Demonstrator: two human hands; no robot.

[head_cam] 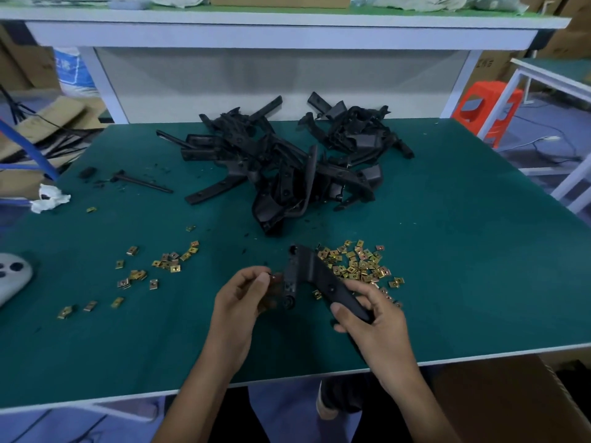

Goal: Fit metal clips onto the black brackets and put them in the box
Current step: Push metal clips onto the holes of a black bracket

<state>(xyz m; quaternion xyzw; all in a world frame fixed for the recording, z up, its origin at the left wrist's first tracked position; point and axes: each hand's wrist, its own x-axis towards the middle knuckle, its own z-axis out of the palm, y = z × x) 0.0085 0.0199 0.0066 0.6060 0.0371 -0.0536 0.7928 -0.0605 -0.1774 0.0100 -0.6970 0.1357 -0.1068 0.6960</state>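
Observation:
My right hand [372, 318] grips the lower arm of a black bracket [311, 273], held just above the green table [463, 251]. My left hand [244, 295] pinches a small metal clip [271, 276] against the bracket's left edge. Several gold metal clips [358, 263] lie scattered behind the bracket, and a second scatter of clips [153, 270] lies to the left. A pile of black brackets [281, 161] fills the middle and back of the table. The cardboard box [511, 398] sits below the table's front edge at the lower right.
A crumpled white cloth [48, 198] lies at the table's left edge. A grey device [12, 276] sits at the far left. A loose black strip [144, 183] lies left of the pile. An orange stool [486, 107] stands beyond the table on the right.

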